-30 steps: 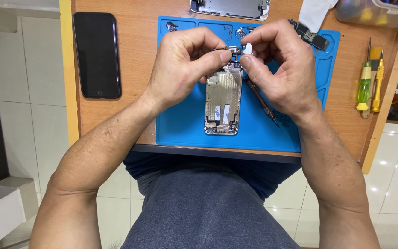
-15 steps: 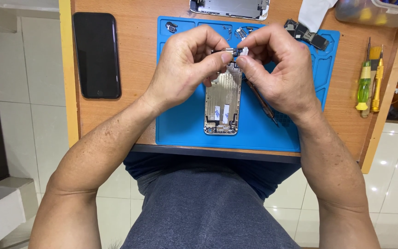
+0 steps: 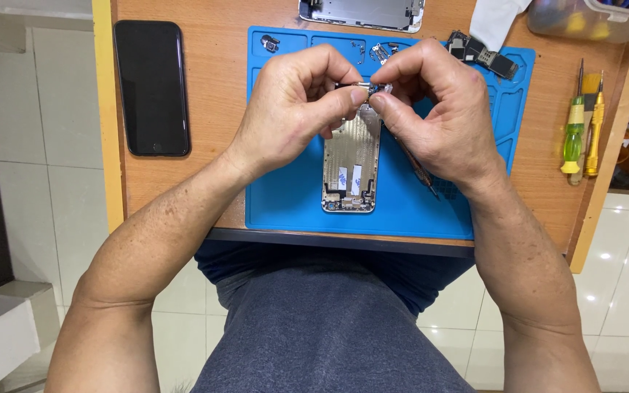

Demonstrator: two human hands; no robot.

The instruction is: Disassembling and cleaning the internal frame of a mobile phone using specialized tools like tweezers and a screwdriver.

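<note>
Both hands meet above the top end of the stripped phone housing [image 3: 351, 161] on the blue mat [image 3: 285, 196]: left hand [image 3: 294, 113] and right hand [image 3: 442, 116] each pinch the same small metal part [image 3: 368, 88] between thumb and fingertips, held just over the housing. Black phone [image 3: 151, 87] lies screen-up well left of the mat; screwdrivers [image 3: 582, 120] lie off to the right, circuit board [image 3: 483, 57] at the mat's top right corner
</note>
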